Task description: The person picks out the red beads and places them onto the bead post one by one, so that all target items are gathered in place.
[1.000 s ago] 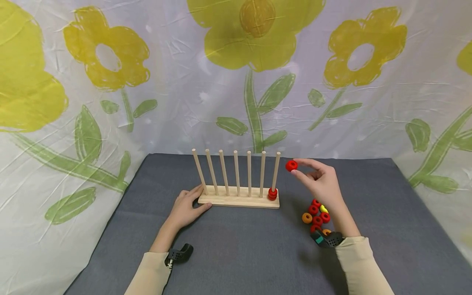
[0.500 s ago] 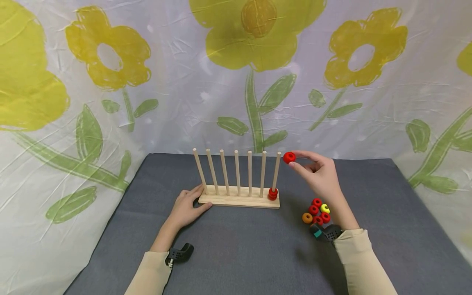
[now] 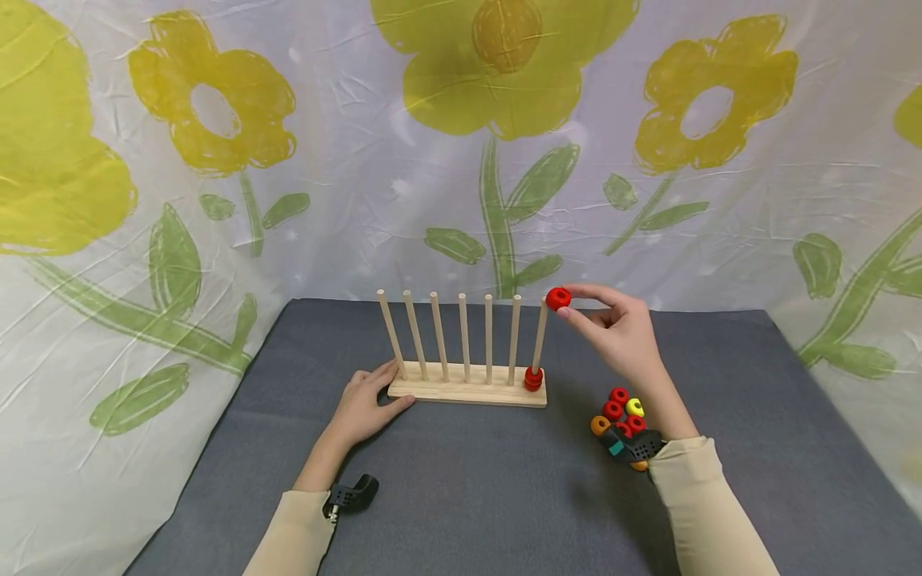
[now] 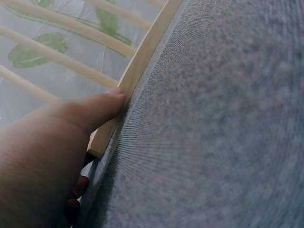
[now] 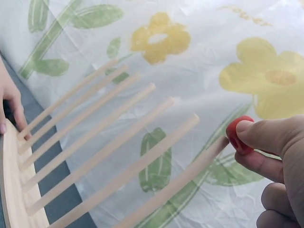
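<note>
A wooden peg stand [image 3: 468,390] with a row of upright pegs stands on the cloth. My left hand [image 3: 365,406] grips its left end; in the left wrist view the thumb [image 4: 102,107] lies along the front edge of the base, the fingers partly hidden behind the end. Between the thumb and index finger of my right hand [image 3: 619,332] is a red ring bead [image 3: 558,299], right at the top of the rightmost peg [image 3: 540,336]. In the right wrist view the pinched bead [image 5: 240,135] overlaps that peg's tip. Red beads [image 3: 533,379] are stacked at the foot of the same peg.
Several loose beads, red [image 3: 612,410], orange [image 3: 600,426] and yellow [image 3: 635,407], lie on the dark cloth [image 3: 468,496] below my right forearm, partly covered by the wrist camera [image 3: 634,442]. A flowered sheet [image 3: 346,200] hangs behind the table.
My right hand has moved up and left with the red bead, from beside the rightmost peg to its top. The left hand and peg stand have stayed in place.
</note>
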Motion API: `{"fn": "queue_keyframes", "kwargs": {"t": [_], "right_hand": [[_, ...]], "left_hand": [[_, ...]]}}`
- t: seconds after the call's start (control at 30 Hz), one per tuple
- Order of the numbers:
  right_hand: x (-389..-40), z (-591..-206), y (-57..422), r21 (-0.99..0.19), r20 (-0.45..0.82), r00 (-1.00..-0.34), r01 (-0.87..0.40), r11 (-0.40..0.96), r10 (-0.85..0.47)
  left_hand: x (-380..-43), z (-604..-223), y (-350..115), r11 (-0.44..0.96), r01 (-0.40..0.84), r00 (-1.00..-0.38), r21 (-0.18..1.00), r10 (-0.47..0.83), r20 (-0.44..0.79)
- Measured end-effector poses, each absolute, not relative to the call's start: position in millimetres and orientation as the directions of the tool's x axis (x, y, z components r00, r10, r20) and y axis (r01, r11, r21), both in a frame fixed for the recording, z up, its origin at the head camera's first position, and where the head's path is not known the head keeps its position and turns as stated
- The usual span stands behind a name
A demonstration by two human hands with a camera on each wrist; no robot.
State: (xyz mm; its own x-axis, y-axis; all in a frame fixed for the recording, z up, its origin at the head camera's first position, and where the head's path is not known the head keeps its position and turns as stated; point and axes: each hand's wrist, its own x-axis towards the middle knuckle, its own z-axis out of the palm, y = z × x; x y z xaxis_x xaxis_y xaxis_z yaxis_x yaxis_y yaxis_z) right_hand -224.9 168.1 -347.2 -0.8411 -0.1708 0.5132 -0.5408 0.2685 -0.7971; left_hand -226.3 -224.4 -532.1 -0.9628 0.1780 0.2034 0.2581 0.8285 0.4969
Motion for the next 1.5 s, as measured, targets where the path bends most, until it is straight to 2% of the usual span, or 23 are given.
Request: {"fn": "queue_keyframes", "kwargs": {"t": [0.7,1.5], "right_hand": [[-234,-347,160,-0.793,0.536,-0.819,-0.571,0.213,-0.202],[-235,-355,158,-0.812,0.505,-0.837,-0.543,0.213,-0.208]], "left_hand": [[-228,-534,-223,0.832,0.255,-0.963,0.492,0.175,0.202],[-227,-534,-224,0.834,0.260,-0.961,0.487,0.175,0.213]]}}
